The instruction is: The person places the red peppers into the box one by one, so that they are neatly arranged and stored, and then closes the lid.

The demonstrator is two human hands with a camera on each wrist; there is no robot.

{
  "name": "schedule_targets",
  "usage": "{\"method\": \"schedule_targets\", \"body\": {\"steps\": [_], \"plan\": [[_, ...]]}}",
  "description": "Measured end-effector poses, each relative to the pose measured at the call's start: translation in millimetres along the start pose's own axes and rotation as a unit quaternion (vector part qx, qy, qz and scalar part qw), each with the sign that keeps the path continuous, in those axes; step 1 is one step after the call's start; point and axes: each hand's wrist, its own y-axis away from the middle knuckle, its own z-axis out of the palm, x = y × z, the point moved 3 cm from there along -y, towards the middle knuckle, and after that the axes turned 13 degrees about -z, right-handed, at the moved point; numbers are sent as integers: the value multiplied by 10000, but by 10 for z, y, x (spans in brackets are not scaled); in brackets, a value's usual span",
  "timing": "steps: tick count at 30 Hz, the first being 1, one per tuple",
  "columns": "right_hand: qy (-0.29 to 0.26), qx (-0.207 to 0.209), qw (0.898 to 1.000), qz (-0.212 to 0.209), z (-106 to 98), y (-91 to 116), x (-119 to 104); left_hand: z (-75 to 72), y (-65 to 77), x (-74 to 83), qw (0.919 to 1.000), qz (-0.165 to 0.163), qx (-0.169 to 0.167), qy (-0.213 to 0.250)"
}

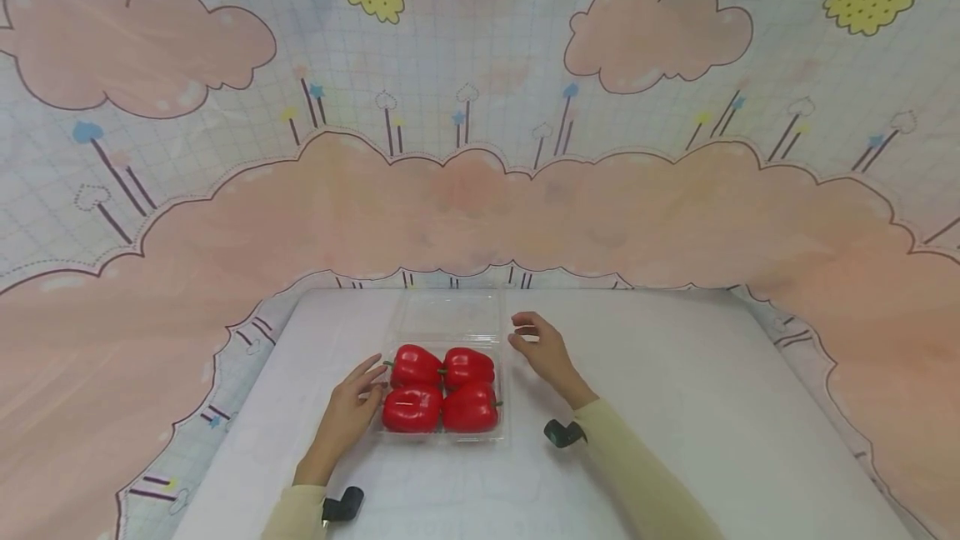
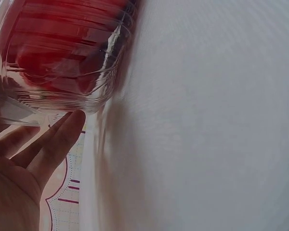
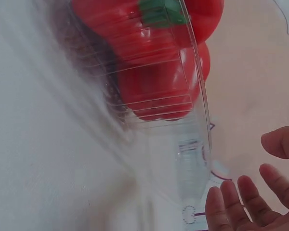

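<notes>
Several red bell peppers (image 1: pixel 411 409) sit in two rows in a clear plastic clamshell box (image 1: pixel 472 437) on the white table. Its transparent lid (image 1: pixel 450 315) lies folded back on the far side. My left hand (image 1: pixel 348 413) is at the box's left side, thumb and fingers extended along the rim. In the left wrist view, those fingertips (image 2: pixel 77 119) are right at the ribbed wall. To the right of the lid hovers my right hand (image 1: pixel 549 353), fingers loosely bent and apart, holding nothing. The right wrist view shows a green stem (image 3: pixel 161 12) through the plastic.
The white table (image 1: pixel 675 407) extends to both sides of the box. Behind it hangs a backdrop cloth (image 1: pixel 480 215) with pink clouds. A small dark device is worn at each wrist, below the sleeves (image 1: pixel 637 457).
</notes>
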Motion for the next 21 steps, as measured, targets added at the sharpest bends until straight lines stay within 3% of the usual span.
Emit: {"method": "schedule_targets", "body": {"steps": [12, 21], "plan": [[-306, -96, 9950, 943, 154, -141, 151, -11, 11, -1, 9999, 110, 72, 39], [-904, -276, 9822, 1621, 225, -238, 348, -19, 14, 10, 10000, 74, 60, 24]]}}
